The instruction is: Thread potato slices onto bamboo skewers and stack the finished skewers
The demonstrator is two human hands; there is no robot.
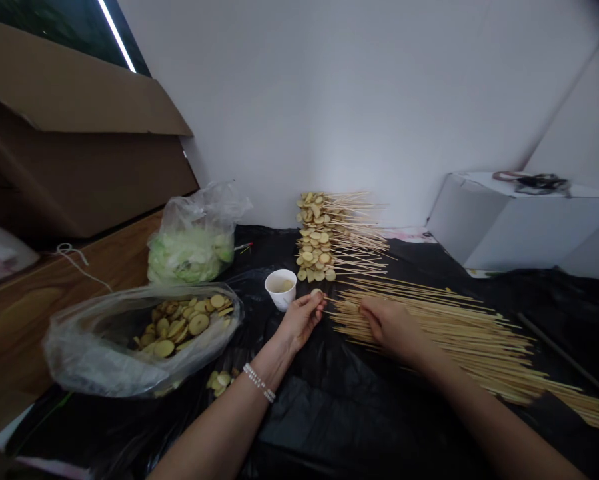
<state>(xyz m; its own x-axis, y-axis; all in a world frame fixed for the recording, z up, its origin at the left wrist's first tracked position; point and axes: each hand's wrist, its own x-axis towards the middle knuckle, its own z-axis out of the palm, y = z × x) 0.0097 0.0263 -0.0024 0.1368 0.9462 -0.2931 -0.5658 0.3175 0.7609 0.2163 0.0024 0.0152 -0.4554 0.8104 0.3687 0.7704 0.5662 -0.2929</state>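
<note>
Yellow round potato slice [316, 293] is pinched at its edge by the left hand [302, 321], in a narrow grip between thumb and fingertips. The slice is held up close to the skewer tips, apparently to keep its face toward them. The right hand [392, 327] is closed narrowly on the thin pale bamboo skewers [444, 337]; how many sticks it grips cannot be told. These skewers lie fanned in a loose, roughly parallel mass on a black plastic sheet [324, 417], which appears placed to keep single sticks within easy reach. A white paper cup [280, 290] holding pale liquid stands just beyond the left hand. Further forward, a stacked pile of loaded skewers with yellow slices [319, 237] sits against the white wall [304, 107], all slices at one end, seemingly for orderly stacking. To the left, a clear plastic bag of yellow slices [179, 330] lies open near the left hand, with loose slices [219, 381] on the sheet beside it. Behind it stands a clear plastic bag of pale green leaves [189, 253]. A wooden desk [74, 303] and brown cardboard box [79, 157] occupy the far left; a white box [524, 223] stands far right.
</note>
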